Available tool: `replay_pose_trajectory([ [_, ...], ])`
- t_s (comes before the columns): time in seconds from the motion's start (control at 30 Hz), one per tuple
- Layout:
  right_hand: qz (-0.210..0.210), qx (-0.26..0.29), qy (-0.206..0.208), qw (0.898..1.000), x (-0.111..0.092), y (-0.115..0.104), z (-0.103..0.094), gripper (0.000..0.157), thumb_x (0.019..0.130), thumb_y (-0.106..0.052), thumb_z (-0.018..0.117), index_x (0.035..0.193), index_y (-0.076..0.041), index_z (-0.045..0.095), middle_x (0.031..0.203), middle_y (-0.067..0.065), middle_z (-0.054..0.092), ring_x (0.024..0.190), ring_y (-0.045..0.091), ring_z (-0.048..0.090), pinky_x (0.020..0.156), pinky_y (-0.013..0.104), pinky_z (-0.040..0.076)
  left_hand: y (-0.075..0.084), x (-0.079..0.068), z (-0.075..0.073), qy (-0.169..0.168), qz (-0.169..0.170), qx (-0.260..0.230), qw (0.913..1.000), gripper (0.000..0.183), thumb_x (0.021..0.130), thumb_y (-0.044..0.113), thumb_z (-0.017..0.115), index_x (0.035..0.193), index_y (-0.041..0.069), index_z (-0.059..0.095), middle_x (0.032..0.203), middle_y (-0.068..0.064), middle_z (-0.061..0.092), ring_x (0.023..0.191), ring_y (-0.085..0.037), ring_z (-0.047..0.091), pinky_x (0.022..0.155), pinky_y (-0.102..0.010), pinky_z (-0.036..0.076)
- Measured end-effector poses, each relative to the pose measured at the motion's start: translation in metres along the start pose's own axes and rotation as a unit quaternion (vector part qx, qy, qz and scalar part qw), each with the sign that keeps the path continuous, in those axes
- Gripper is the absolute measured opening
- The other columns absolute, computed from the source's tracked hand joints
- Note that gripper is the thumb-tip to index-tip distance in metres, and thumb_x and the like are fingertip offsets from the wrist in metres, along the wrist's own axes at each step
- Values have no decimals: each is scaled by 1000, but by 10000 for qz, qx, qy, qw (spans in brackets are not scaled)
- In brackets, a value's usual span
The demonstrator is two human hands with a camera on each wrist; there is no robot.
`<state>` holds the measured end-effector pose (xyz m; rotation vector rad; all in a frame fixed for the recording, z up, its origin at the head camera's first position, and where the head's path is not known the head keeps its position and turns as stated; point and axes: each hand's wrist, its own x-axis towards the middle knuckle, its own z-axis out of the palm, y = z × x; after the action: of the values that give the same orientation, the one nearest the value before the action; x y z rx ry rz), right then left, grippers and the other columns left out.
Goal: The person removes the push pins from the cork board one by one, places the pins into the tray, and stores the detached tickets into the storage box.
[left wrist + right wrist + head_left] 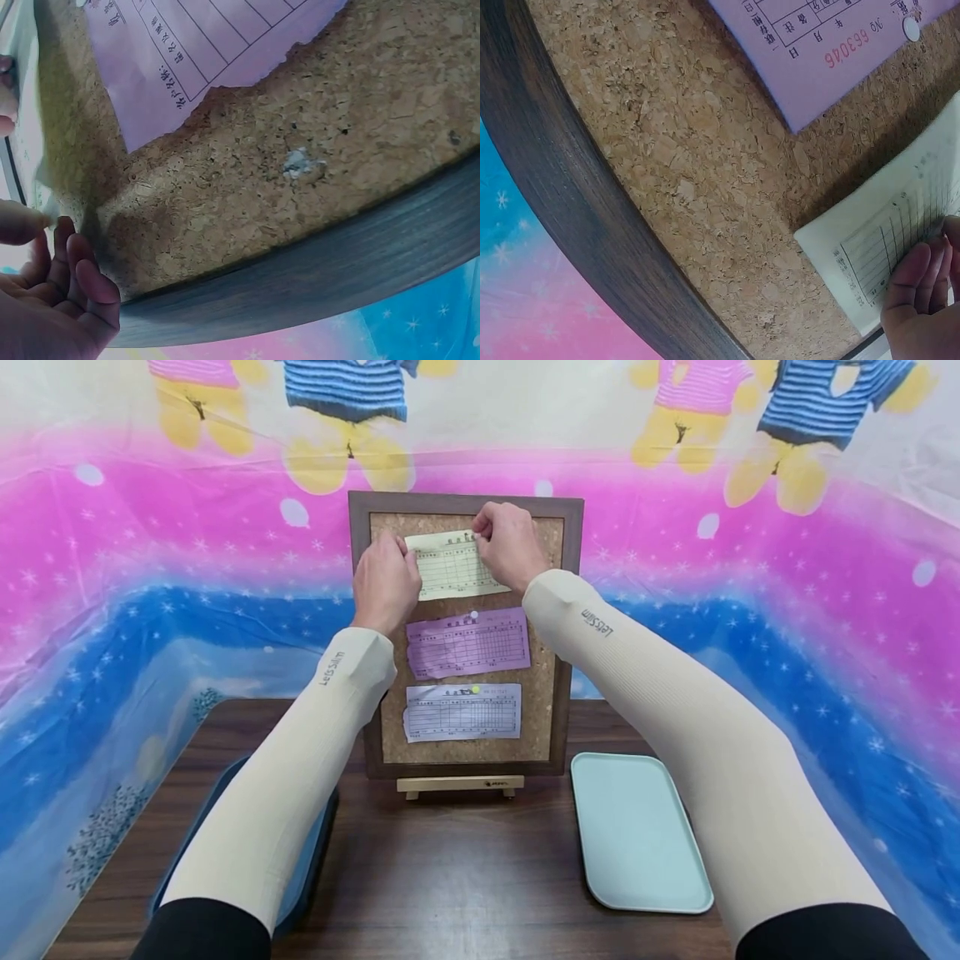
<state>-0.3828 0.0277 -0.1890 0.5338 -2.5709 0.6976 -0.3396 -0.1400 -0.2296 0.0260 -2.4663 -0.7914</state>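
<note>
A framed corkboard (543, 710) stands upright on a small wooden easel (459, 784). Against its upper part lies a pale yellow printed slip (453, 570), slightly tilted, its right edge lifting off the cork in the right wrist view. My left hand (386, 581) pinches the slip's left edge between thumb and forefinger. At the slip's top edge, near its middle, my right hand (512, 545) has thumb and forefinger pinched together; I cannot tell what is between them. Below hang a purple slip (468, 645) with a white pushpin (474, 615) and a pale lilac slip (463, 714) with a yellow pushpin (476, 690).
To the right on the dark wooden table (450, 877) lies a pale green tray (641, 835). A blue tray (303, 881) sits at the left, partly covered by the left sleeve. A patterned cloth (255, 527) hangs behind the board.
</note>
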Motion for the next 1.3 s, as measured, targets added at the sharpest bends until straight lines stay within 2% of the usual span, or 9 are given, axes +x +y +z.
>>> replay_pose_trajectory([
  [0.3,168,-43,-97,9998,0,-2,-1,15,93,-14,57,104,-10,66,97,1,64,87,11,58,79,23,44,-1,0,2,68,93,-150,9998,19,101,24,41,102,5,44,87,-12,51,84,-29,51,74,-42,39],
  [0.63,200,-16,-42,9998,-1,-2,0,14,92,-14,55,101,-9,66,94,0,64,84,11,57,76,22,45,-3,1,2,74,126,-210,9997,19,101,25,39,105,6,44,88,-12,53,85,-30,54,75,-43,40],
  [0.93,-150,138,95,9997,-3,0,4,11,91,-5,54,95,-5,65,92,5,60,83,13,54,74,21,44,-3,-2,2,55,294,-367,9989,18,102,24,37,105,6,41,82,-13,51,80,-30,53,72,-42,38],
  [1.3,-293,272,127,9991,-4,1,5,14,89,1,53,92,-6,65,87,3,60,80,13,54,74,22,44,-1,-4,-1,119,444,-560,9974,16,102,20,37,103,5,40,82,-13,51,78,-30,51,71,-40,37],
])
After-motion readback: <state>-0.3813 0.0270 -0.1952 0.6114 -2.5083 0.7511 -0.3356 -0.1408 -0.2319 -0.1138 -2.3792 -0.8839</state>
